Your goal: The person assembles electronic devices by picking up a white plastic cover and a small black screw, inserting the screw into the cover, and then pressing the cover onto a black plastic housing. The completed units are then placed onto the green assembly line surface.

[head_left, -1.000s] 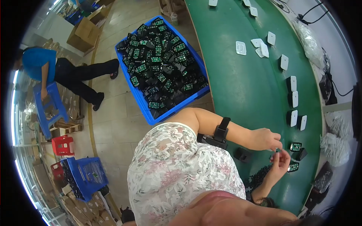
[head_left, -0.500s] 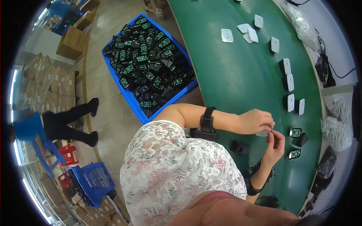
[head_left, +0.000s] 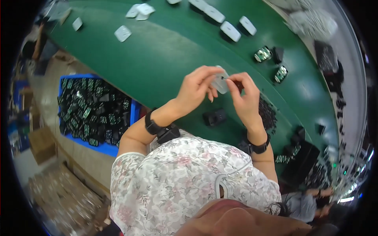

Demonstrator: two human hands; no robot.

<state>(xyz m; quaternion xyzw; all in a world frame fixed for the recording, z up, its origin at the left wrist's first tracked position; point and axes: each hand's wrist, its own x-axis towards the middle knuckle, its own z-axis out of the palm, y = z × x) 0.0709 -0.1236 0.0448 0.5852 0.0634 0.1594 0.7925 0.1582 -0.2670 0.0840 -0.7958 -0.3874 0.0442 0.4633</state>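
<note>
My left hand [head_left: 195,89] grips a thin white plastic cover [head_left: 221,84] by its edge, above the green table [head_left: 165,55]. At the cover's face, my right hand [head_left: 245,98] pinches a small black part [head_left: 224,78] between thumb and fingertips. Whether that part is seated in the cover or only touching it, I cannot tell. Below my hands a black housing [head_left: 214,117] rests on the table. Beside my right wrist lies a pile of small black parts [head_left: 267,114].
Open housings with green circuit boards [head_left: 263,54] lie ahead to the right. White-topped units [head_left: 230,31] and loose white covers [head_left: 123,34] sit farther off. A blue crate [head_left: 100,148] full of circuit-board housings stands left of the table. Another person [head_left: 301,206] is at lower right.
The view has turned, so the crate and table appear rotated. The white cover, mostly hidden behind my fingers before, now shows its face, with the small black part visible at my right fingertips.
</note>
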